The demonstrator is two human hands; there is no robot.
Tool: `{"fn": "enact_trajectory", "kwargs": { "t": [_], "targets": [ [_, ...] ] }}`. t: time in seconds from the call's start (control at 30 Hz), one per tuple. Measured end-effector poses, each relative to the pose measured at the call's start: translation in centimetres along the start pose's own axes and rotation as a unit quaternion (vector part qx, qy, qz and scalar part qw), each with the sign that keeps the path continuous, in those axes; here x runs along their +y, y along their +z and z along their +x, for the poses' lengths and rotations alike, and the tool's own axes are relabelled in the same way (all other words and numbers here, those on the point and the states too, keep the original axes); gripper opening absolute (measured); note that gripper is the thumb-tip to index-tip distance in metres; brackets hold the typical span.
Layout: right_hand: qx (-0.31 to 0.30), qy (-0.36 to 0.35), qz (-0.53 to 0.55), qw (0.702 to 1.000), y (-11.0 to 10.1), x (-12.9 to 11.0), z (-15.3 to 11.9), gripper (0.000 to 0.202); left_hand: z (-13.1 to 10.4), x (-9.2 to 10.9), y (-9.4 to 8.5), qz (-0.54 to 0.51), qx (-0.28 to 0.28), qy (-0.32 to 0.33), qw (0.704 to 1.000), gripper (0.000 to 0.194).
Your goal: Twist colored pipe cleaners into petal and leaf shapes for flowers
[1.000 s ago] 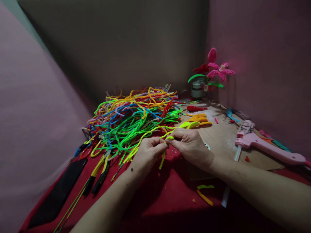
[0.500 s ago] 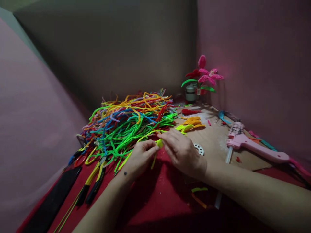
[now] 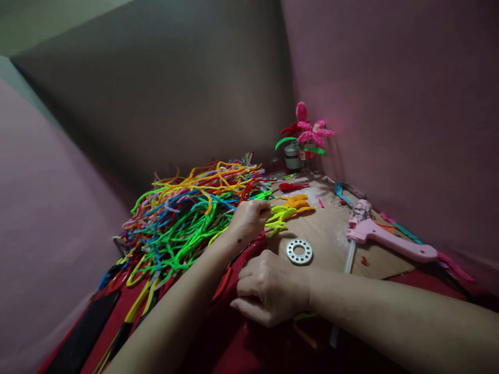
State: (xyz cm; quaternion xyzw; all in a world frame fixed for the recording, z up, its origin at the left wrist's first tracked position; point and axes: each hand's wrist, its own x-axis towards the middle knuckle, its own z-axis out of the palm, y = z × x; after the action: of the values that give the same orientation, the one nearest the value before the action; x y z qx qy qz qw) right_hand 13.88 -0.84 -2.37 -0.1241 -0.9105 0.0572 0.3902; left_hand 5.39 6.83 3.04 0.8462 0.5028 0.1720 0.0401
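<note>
My left hand (image 3: 251, 221) is closed, its fingertips turned down and hidden, beside the yellow-green pipe-cleaner loops (image 3: 281, 214) at the board's left edge. Whatever it may hold does not show. Nearer to me, my right hand (image 3: 268, 288) curls its fingers low over the red cloth (image 3: 218, 337); what lies under them is hidden. A metal disc with holes (image 3: 299, 252) rests just beyond that hand. Between my left forearm and right hand, a red handle-like loop (image 3: 222, 284) shows on the cloth.
A tangled heap of coloured pipe cleaners (image 3: 191, 213) spreads at left, with yellow-handled pliers (image 3: 137, 304) in front. The pink glue gun (image 3: 393, 240) lies right on the board (image 3: 327, 228). Orange loops (image 3: 298, 202) lie mid-board; pink flowers (image 3: 314, 132) stand behind.
My hands were together on a yellow-green pipe-cleaner piece and have parted. The left went forward to the yellow-green loops; the right came down toward me. The view has shifted slightly.
</note>
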Motion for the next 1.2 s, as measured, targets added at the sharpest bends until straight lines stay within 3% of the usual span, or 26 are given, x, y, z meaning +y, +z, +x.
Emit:
{"fn": "enact_trajectory", "kwargs": {
  "t": [0.13,0.23,0.53,0.83,0.97,1.1,1.2],
  "targets": [
    [-0.01,0.016,-0.005,1.0,-0.1,0.0,0.0,0.026,1.7,0.1,1.5,0.044,0.02,0.006,0.999,0.018],
    [-0.017,0.025,-0.005,1.0,-0.1,0.1,0.0,0.027,1.4,-0.7,1.4,0.046,0.026,-0.005,0.999,0.023],
    [-0.033,0.042,0.031,0.998,0.1,-0.1,-0.3,0.026,-3.7,-5.0,-0.5,0.051,-0.058,-0.03,0.997,0.014],
    [-0.053,0.058,0.036,0.996,-0.3,0.0,0.1,0.024,-5.9,-5.2,1.0,0.065,0.014,-0.011,0.998,0.016],
    [-0.062,0.065,0.026,0.996,-0.4,0.1,0.1,0.024,-5.9,-5.1,0.0,0.071,0.105,-0.01,0.992,0.019],
    [-0.062,0.075,0.023,0.995,-0.3,0.3,0.0,0.024,-6.0,-4.9,-1.4,0.206,0.117,-0.024,0.971,0.022],
    [-0.059,0.081,0.027,0.995,-0.2,0.5,-0.1,0.024,-6.2,-4.8,-2.3,0.243,0.126,-0.016,0.962,0.024]
  ]
}}
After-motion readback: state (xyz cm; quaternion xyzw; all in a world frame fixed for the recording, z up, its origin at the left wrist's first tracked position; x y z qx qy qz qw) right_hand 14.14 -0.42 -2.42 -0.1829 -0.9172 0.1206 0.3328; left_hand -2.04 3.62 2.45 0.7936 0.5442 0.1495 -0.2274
